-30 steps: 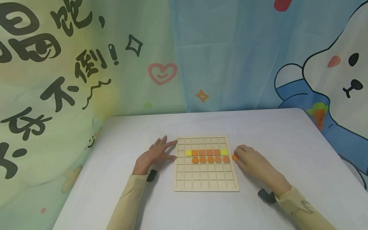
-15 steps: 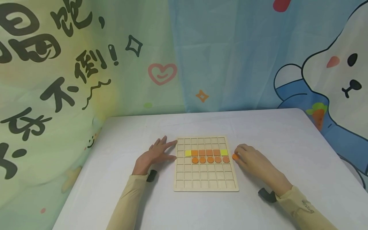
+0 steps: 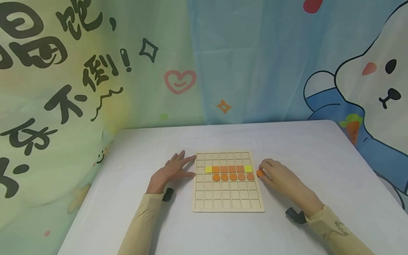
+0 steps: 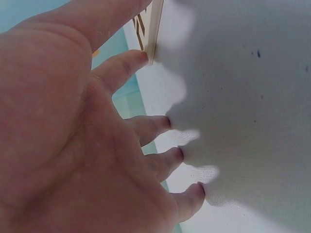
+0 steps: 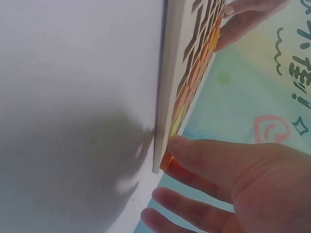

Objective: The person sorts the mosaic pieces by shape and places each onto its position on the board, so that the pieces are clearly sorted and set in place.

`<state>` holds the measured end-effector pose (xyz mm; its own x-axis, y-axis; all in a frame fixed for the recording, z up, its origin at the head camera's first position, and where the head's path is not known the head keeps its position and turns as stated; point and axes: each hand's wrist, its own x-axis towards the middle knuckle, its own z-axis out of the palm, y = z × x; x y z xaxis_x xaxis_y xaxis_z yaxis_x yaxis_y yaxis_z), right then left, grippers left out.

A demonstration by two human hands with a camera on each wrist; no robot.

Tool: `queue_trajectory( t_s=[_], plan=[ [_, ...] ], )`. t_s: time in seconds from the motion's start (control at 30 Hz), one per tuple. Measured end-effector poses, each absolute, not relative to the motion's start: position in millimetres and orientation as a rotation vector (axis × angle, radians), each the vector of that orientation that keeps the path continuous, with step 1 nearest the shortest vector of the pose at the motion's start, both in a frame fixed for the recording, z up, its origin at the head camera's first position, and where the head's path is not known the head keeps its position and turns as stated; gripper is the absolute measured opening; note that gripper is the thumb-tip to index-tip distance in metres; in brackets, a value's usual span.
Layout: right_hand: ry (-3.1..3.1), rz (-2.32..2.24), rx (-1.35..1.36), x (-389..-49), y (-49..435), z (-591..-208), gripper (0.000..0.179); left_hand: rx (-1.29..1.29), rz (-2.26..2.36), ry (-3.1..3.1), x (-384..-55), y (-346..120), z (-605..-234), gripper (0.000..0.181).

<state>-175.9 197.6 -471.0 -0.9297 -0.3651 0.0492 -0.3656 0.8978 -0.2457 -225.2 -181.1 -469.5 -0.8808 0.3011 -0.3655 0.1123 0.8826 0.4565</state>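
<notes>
A square wooden grid board (image 3: 226, 194) lies on the white table. One row of it carries flat squares, with a yellow square (image 3: 208, 169) and another yellow square (image 3: 248, 169) at the ends and several orange ones between. Directly below sits a row of round orange discs (image 3: 233, 177). My left hand (image 3: 170, 172) spreads its fingers at the board's left edge, index finger and thumb touching it; the left wrist view shows the other fingertips on the table. Just off the right edge, my right hand (image 3: 282, 179) pinches an orange disc (image 5: 166, 160) between thumb and index finger.
The white tabletop (image 3: 143, 145) extends around the board. Behind it hangs a printed curtain (image 3: 248, 63) with a cartoon rabbit and large lettering. A dark strap piece (image 3: 295, 216) sits at the right wrist and a similar one (image 3: 168, 194) at the left.
</notes>
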Motion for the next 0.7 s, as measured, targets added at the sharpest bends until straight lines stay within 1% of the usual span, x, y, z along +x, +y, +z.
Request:
queue_trajectory(
  t_s=[0.7],
  plan=[
    [-3.049,0.431,0.631,-176.5,178.0,-460.4,0.023,0.307,0.598,2.613,-226.2,-182.2,-471.0,0.075]
  ],
)
